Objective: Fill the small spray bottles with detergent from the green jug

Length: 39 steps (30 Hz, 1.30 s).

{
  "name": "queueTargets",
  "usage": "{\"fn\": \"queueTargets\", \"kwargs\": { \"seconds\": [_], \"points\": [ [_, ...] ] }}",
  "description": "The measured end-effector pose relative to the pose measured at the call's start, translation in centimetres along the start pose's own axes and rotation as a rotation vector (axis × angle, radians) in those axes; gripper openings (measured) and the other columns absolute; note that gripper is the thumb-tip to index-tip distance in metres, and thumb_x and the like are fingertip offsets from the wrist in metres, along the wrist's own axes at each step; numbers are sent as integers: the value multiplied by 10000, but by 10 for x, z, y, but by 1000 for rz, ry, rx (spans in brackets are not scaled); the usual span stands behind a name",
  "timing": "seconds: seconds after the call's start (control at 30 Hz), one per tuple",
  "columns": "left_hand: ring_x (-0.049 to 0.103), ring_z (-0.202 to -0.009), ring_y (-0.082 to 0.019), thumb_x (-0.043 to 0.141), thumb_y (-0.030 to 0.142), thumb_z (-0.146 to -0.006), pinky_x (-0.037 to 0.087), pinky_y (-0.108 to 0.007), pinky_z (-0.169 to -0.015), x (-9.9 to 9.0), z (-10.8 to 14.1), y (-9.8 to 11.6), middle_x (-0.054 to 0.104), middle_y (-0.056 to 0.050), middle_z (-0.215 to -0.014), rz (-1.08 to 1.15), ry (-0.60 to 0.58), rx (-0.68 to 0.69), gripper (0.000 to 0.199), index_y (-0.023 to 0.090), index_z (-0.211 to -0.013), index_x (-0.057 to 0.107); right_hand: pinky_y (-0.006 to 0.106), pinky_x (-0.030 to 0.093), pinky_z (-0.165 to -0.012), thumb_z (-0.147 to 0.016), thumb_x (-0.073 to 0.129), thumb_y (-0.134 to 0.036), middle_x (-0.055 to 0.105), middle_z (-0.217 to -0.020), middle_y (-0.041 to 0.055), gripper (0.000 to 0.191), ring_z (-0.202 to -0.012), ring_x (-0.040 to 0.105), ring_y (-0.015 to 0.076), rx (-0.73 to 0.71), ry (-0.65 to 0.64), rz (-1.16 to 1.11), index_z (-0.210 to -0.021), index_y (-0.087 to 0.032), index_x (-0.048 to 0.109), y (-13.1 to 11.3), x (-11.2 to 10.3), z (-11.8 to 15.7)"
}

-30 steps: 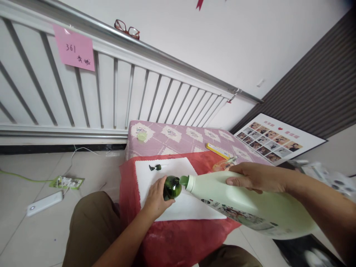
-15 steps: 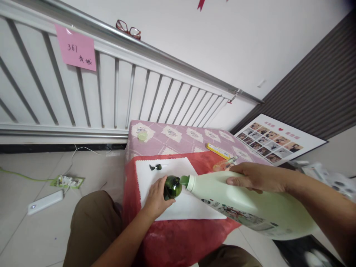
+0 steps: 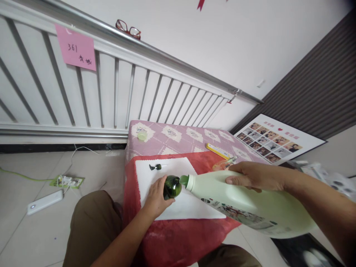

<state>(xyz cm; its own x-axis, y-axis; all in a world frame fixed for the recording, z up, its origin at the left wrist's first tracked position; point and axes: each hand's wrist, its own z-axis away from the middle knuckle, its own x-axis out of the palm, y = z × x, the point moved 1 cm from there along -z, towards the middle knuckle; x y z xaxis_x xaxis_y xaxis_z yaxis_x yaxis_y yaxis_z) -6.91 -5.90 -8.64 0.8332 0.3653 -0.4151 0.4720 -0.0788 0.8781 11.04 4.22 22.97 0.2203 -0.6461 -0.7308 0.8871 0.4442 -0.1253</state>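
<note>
My left hand (image 3: pixel 158 196) is wrapped round a dark green bottle (image 3: pixel 172 187), held over the white mat (image 3: pixel 189 207) with its uncapped neck facing right. A large pale green jug (image 3: pixel 250 204) lies tilted in my right hand (image 3: pixel 253 176), which grips it near the top. The jug's green spout (image 3: pixel 184 180) meets the mouth of the small bottle; whether liquid flows between them I cannot make out. On the mat behind the bottle rests a black pump head (image 3: pixel 155 167). The jug's printed label faces downward to the front.
A red cloth (image 3: pixel 178 241) lies under the mat, over a purple patterned cover (image 3: pixel 180 139). Behind the jug are a yellow box (image 3: pixel 217 151) and a clear plastic item (image 3: pixel 224 163). A pale green lid (image 3: pixel 142 136) sits far left. A white radiator (image 3: pixel 150 96) runs along the wall.
Almost nothing differs. The jug and my right hand have shifted very slightly, while the spout stays at the small bottle's mouth.
</note>
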Motion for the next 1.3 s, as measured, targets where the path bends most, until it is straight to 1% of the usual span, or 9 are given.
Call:
{"fn": "queueTargets", "kwargs": {
  "seconds": [0.23, 0.47, 0.7, 0.77, 0.87, 1.0, 1.1, 1.2, 1.3],
  "points": [
    [432, -1305, -316, 754, 231, -634, 338, -509, -1084, 0, 0, 0, 460, -113, -1411, 8, 14, 2, 922, 253, -1427, 286, 250, 351, -480, -778, 467, -723, 481, -636, -14, 573, -525, 456, 118, -1, 18, 18, -846, -162, 563, 0, 0, 0],
    [433, -1305, -316, 757, 231, -634, 334, -509, -1091, 0, 0, 1, 463, -106, -1412, 13, 14, -7, 922, 264, -1429, 289, 259, 363, -484, -764, 489, -714, 491, -637, -13, 567, -524, 466, 127, 3, 24, 17, -863, -161, 564, 0, 1, 0],
    [425, -1308, -315, 745, 238, -641, 337, -505, -1090, -1, 0, 1, 450, -123, -1418, 4, 1, -9, 908, 229, -1425, 289, 248, 359, -483, -767, 476, -724, 472, -635, -20, 558, -522, 456, 118, 7, 10, 16, -833, -172, 530, -1, 0, 0],
    [427, -1308, -311, 739, 236, -644, 338, -503, -1091, -1, 0, 1, 450, -117, -1420, 3, 4, -3, 906, 239, -1427, 284, 244, 353, -482, -775, 484, -711, 472, -642, -20, 550, -520, 457, 117, 5, 8, -5, -852, -169, 539, 2, 1, 0],
    [424, -1313, -310, 735, 237, -643, 327, -502, -1103, 1, 0, 0, 448, -113, -1429, -2, 2, -3, 912, 246, -1430, 274, 240, 367, -487, -788, 484, -701, 495, -685, -3, 555, -558, 485, 131, -17, 22, -50, -894, -164, 572, 13, 8, -1],
    [427, -1314, -311, 728, 255, -646, 330, -497, -1103, 3, 0, -2, 449, -115, -1432, -6, 4, -10, 905, 239, -1431, 277, 252, 429, -533, -774, 507, -705, 583, -766, 43, 562, -641, 556, 171, -67, 86, -125, -893, -170, 628, 35, 21, -4],
    [438, -1307, -313, 723, 252, -641, 337, -494, -1101, 5, 0, -4, 457, -120, -1428, -15, 15, -13, 910, 228, -1434, 279, 254, 444, -552, -763, 555, -669, 638, -732, 48, 510, -646, 589, 184, -124, 150, -262, -825, -175, 666, 53, 28, -8],
    [443, -1308, -314, 716, 241, -641, 340, -495, -1100, 8, 1, -5, 456, -121, -1431, -34, 45, -16, 918, 226, -1442, 268, 269, 466, -555, -748, 589, -629, 655, -672, 41, 470, -624, 607, 193, -178, 287, -445, -770, -168, 677, 69, 31, -18],
    [431, -1320, -327, 711, 249, -644, 343, -507, -1099, 11, 2, -8, 434, -135, -1451, -62, 80, -14, 933, 215, -1452, 245, 285, 495, -574, -729, 635, -565, 708, -724, 49, 413, -670, 649, 221, -157, 441, -619, -851, -175, 692, 81, 38, -35]
  ]
}}
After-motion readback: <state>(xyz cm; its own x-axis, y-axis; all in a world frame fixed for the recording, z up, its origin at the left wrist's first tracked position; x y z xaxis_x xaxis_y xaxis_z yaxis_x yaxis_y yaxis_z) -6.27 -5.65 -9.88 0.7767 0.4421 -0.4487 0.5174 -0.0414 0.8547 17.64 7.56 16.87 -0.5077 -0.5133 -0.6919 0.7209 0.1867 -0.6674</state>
